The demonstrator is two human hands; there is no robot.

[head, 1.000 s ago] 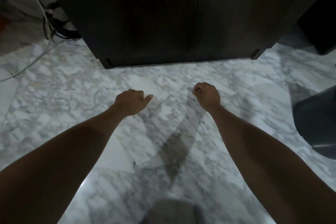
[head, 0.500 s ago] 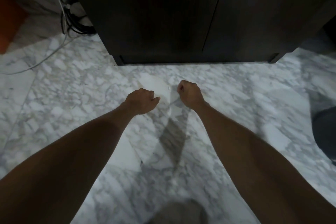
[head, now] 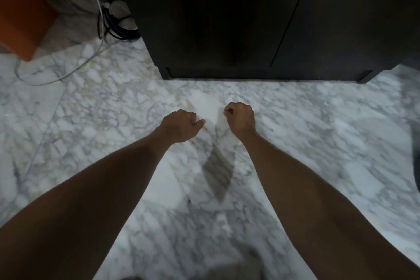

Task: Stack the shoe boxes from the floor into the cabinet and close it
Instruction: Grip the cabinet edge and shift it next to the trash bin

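cabinet [head: 261,18]: dark, both doors closed, at 12 o'clock beyond both hands, apart from them | left hand [head: 179,126]: fist, thumb out, holding nothing | right hand [head: 239,118]: fist, holding nothing | both over marble floor [head: 91,109] | orange box [head: 20,13] at 10 o'clock | no legible writing

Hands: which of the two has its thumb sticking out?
The left hand: its thumb points out toward the right hand, whose fingers and thumb are all curled in. Neither holds anything.

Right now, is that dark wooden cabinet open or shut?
Shut. The dark wooden cabinet shows two flat door fronts meeting at a thin straight seam, with no gap and no inside visible. Both fists, left hand and right hand, hold nothing.
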